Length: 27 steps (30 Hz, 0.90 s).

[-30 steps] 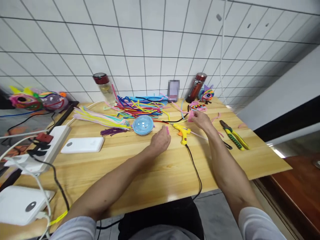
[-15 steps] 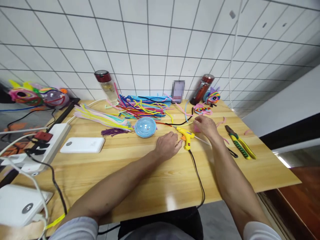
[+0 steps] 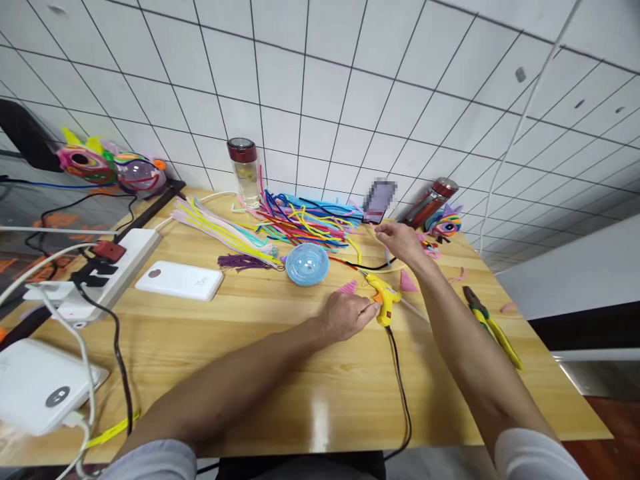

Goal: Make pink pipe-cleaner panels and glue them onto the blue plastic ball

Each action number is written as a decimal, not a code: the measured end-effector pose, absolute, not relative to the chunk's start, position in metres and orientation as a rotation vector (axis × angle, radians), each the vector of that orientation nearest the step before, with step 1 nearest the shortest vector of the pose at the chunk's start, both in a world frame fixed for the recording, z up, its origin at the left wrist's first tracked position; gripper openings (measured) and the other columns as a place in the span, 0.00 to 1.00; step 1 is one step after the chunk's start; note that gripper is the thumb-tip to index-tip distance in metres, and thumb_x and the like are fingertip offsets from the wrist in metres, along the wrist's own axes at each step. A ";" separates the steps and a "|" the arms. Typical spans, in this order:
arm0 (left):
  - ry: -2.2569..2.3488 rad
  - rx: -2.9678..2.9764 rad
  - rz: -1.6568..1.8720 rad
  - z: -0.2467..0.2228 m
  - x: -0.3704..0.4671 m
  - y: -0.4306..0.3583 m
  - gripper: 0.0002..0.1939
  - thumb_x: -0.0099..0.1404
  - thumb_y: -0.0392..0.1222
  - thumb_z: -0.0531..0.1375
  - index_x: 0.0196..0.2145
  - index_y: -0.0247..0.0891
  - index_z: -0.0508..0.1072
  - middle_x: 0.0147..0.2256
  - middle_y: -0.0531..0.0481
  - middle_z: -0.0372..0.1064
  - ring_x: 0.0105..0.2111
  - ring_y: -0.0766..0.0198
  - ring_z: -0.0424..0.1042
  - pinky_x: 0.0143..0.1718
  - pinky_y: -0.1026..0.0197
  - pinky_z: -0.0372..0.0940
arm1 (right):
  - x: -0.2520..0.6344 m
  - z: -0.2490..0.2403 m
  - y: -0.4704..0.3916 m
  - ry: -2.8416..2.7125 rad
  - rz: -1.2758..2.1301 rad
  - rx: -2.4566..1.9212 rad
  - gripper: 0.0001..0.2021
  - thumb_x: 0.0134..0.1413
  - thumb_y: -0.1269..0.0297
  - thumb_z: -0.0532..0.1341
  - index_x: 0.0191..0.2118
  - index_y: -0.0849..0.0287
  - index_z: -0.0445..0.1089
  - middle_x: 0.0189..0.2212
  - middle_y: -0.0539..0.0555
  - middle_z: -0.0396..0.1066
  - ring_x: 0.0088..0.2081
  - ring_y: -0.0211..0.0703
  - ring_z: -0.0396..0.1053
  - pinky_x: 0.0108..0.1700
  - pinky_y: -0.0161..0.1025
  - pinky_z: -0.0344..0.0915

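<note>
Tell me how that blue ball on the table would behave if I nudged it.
The blue ball looks round and clear like a thin plastic shell, so it is probably light and apt to roll. The wooden table looks smooth, so little would slow it. The pipe cleaners behind it might stop it on that side.

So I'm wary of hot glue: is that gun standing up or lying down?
Lying down: the glue gun rests on the table, left hand touching it.
</note>
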<state>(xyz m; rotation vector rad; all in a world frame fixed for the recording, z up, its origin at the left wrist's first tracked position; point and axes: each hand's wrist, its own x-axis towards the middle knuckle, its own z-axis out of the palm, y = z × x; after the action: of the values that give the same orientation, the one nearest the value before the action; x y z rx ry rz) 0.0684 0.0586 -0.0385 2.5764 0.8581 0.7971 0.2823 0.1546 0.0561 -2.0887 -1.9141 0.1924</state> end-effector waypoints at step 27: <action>0.580 2.447 0.978 -0.043 0.072 0.058 0.28 0.82 0.48 0.50 0.26 0.38 0.75 0.23 0.48 0.75 0.23 0.65 0.71 0.27 0.58 0.55 | 0.364 0.137 0.160 -1.513 -0.252 -2.330 0.23 0.76 0.58 0.49 0.64 0.51 0.76 0.55 0.59 0.82 0.52 0.54 0.79 0.51 0.48 0.75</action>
<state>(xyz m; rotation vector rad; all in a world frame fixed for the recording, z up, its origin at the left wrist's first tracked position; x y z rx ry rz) 0.0717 0.0579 -0.0428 2.4474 0.5802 0.9784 0.3641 0.1595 0.1366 -2.3297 -1.5126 -0.2519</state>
